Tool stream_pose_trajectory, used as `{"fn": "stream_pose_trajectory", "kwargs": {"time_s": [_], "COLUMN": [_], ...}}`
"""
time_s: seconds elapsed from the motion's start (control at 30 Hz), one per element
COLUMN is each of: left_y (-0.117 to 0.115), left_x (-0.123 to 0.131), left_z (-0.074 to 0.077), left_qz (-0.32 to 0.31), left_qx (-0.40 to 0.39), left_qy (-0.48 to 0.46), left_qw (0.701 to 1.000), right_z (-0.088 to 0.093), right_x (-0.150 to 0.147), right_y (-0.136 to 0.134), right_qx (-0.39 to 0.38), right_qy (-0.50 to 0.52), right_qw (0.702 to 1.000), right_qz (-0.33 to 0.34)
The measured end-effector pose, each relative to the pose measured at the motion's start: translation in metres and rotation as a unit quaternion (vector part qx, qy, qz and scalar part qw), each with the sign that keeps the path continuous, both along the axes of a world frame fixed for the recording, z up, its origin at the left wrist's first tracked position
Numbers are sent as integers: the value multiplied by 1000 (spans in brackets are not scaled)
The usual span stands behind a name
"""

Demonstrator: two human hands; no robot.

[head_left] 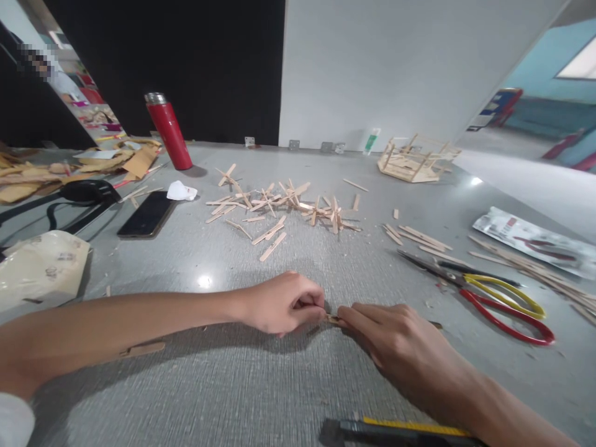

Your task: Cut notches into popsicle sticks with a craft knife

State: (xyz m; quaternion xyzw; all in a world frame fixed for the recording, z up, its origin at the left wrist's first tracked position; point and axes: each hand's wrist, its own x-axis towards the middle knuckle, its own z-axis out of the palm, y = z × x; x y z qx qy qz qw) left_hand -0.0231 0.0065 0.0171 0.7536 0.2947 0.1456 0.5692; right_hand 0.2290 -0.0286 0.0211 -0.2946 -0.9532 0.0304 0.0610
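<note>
My left hand (284,304) is closed in a pinch at the left end of a small wooden stick (333,319), low over the grey table. My right hand (395,335) lies over the same stick, its fingers together and pressing it to the table; a dark-tipped end shows beyond the knuckles. Most of the stick is hidden under the fingers. Beneath my left forearm rests another flat stick (144,349). Farther back, a loose heap of short wooden pieces (288,197) is spread out, some joined in crosses.
Scissors (465,282) with red and yellow handles and more sticks (426,239) lie right. A cutter (395,433) sits at the front edge. Left are a phone (148,215), red bottle (170,133) and plastic bag (46,267). A wooden frame (410,162) stands back right.
</note>
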Motion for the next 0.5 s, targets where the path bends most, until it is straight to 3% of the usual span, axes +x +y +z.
{"fn": "stream_pose_trajectory", "kwargs": {"time_s": [0.37, 0.5], "left_y": [1, 1], "left_x": [0, 1], "left_z": [0, 0], "left_qz": [-2, 9], "left_qx": [-9, -28], "left_qy": [-5, -7], "left_qw": [1000, 1000], "right_z": [-3, -5], "right_x": [-2, -1], "right_y": [4, 2], "right_qx": [-22, -23], "right_qy": [60, 88], "right_qw": [998, 996], "right_qz": [28, -10]}}
